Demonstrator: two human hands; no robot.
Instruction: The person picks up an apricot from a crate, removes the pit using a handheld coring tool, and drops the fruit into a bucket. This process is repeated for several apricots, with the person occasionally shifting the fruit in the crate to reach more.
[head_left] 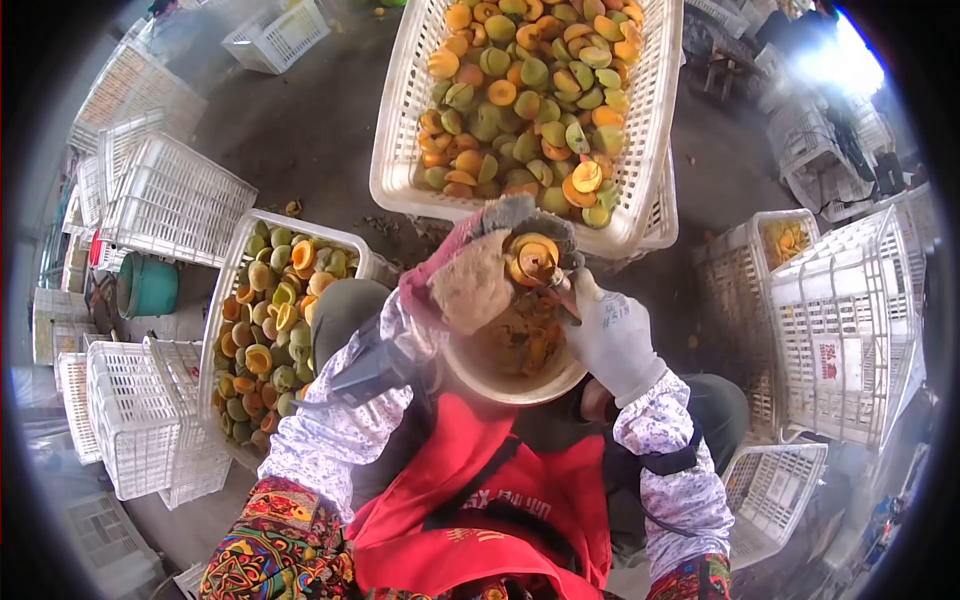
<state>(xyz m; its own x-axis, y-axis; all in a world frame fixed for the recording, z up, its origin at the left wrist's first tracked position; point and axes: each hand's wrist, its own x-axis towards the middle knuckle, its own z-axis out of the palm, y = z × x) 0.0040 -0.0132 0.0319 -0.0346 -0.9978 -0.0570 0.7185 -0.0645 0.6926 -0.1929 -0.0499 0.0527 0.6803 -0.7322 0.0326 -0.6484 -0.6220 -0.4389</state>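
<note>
My left hand (470, 275), in a worn pink and tan glove, is closed around a halved peach (532, 258) with its cut orange side facing up. In a white glove, my right hand (615, 335) grips a small metal pitting tool (566, 293) by its handle, its working end close to the peach's cut face. The tip is hard to make out. Below both hands, a white bucket (470, 375) between my knees holds orange and brown peach scraps (540, 340).
A white crate (385, 165) of peach halves stands ahead. Another crate (208, 365) of peaches is at my left. Stacked white crates (840, 330) line the right side, more crates (165, 200) the left. A green bucket (148, 285) sits far left.
</note>
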